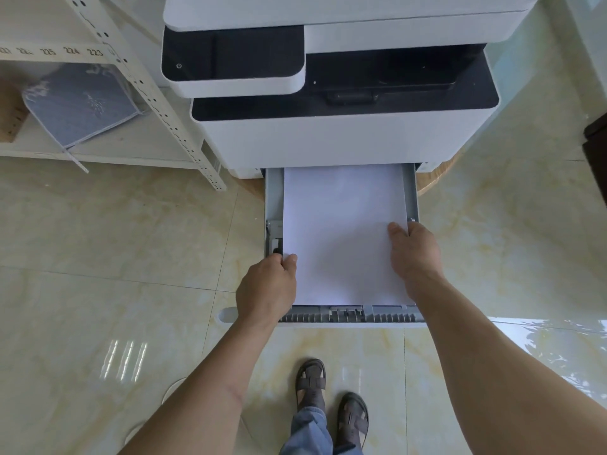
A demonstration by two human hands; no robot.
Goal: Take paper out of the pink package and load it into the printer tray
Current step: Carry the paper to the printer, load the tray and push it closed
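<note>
A stack of white paper [341, 231] lies in the grey pulled-out printer tray [274, 195], its far end under the white and black printer [328, 133]. My left hand [267, 287] grips the paper's near left edge, thumb on top. My right hand [415, 254] holds the right edge, thumb on the sheet. The pink package is out of view.
A white perforated metal shelf [170, 103] with a grey-blue cushion [82, 103] stands to the left of the printer. The floor is glossy beige tile [131, 257]. My sandalled feet [331, 402] stand just in front of the tray. A dark piece of furniture [596, 149] is at the right edge.
</note>
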